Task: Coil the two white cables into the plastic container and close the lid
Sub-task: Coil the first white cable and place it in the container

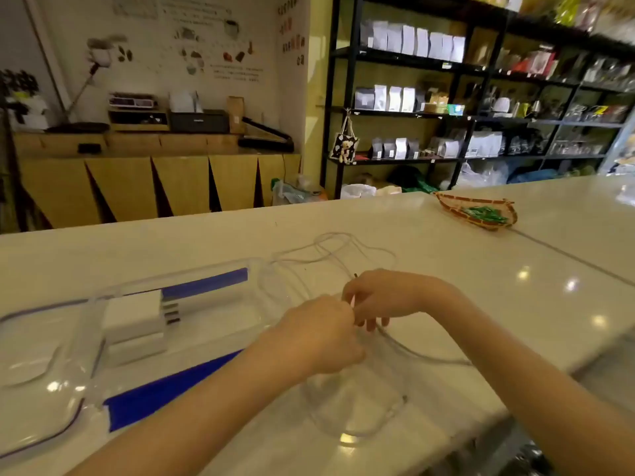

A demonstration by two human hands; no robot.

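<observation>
Both hands meet over the white bench (481, 304), the left hand (319, 333) and right hand (385, 297) pinching a cable (412, 352) end between them, apparently to start a coil. Loose loops sprawl beyond. The open container (192, 280) (chargers (134, 324) inside) waits left; a basket (481, 214) sits farther off.
</observation>
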